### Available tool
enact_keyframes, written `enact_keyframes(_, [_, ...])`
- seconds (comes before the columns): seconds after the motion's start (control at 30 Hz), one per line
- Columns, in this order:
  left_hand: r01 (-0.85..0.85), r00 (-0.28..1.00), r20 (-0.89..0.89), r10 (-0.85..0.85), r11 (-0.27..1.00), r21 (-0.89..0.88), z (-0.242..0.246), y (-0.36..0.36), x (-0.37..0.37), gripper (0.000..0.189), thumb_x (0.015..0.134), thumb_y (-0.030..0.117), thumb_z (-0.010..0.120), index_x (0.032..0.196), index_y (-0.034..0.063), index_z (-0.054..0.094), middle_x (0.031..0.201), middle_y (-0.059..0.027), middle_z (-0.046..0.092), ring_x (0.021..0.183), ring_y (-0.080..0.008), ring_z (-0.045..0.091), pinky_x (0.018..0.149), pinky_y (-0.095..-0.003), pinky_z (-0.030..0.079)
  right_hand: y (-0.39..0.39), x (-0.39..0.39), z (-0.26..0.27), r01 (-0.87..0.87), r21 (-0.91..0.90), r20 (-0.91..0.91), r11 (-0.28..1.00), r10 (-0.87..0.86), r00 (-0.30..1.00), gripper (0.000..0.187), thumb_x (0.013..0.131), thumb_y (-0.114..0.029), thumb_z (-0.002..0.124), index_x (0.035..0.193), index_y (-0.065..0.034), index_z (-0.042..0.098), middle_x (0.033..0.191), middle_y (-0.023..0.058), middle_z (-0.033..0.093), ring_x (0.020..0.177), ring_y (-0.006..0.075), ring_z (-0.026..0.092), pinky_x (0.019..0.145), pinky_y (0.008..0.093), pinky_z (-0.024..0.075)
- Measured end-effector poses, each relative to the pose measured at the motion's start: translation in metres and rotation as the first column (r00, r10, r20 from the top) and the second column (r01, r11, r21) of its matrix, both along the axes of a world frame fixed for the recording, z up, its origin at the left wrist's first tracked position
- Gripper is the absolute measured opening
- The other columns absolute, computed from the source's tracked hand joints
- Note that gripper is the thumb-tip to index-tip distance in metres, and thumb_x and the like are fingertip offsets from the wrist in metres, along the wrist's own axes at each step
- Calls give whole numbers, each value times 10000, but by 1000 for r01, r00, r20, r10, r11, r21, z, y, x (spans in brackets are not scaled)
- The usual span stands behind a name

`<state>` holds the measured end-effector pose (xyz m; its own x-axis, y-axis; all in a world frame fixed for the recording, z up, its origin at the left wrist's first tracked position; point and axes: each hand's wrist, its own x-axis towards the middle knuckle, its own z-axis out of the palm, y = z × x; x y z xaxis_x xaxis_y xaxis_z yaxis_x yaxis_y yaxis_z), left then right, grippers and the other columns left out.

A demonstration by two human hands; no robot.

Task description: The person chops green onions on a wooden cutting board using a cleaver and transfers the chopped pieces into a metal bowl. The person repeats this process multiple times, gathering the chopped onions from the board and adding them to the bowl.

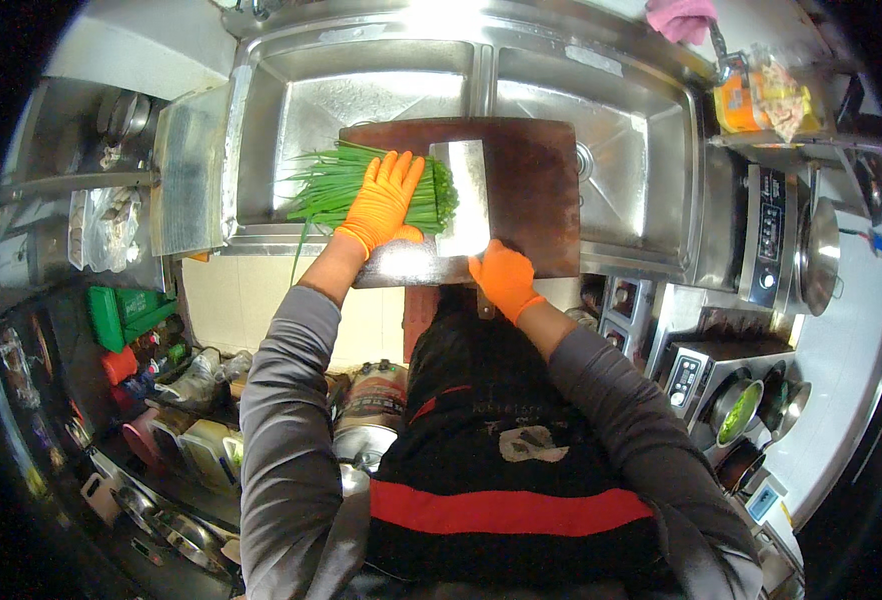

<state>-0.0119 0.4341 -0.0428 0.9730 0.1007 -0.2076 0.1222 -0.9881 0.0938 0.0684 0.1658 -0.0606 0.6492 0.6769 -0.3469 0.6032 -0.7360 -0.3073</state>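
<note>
In an orange glove, my left hand (384, 196) presses on a bunch of long green leaves (324, 191), likely garlic chives, and holds it against the dark cutting board (534, 195). The leaf tips hang past the board's left edge. My right hand (507, 279), gloved the same way, grips the handle of a cleaver (465, 196). Its broad metal blade stands just right of the bunch's cut end, close to small chopped pieces (447, 199). Whether the edge touches the leaves I cannot tell.
The board lies across a steel double sink (483, 82), over its divider and front rim. Right of it are an orange package (741, 105), a control panel (771, 232) and a pan with chopped greens (741, 412). A green crate (129, 315) stands at left.
</note>
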Motion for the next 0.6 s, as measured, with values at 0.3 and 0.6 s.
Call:
enact_keyframes(0.3, [3, 1000, 15, -2, 1000, -17, 1, 0, 0, 1393, 616, 720, 823, 1647, -11, 238, 1676, -242, 316, 1555, -450, 274, 1273, -572, 190, -5, 11, 1, 38, -25, -121, 999, -40, 992, 499, 954, -492, 646, 1005, 4, 632, 928, 251, 740, 872, 450, 722, 793, 563, 562])
enact_keyframes(0.6, [-5, 1000, -15, 4, 1000, -29, 2, 0, 3, 1408, 614, 705, 837, 1654, -11, 214, 1685, -240, 299, 1559, -450, 264, 1272, -573, 195, -32, 21, -11, 20, 155, -102, 988, -4, 995, 536, 966, -522, 639, 971, 14, 610, 863, 276, 723, 822, 485, 710, 751, 584, 568])
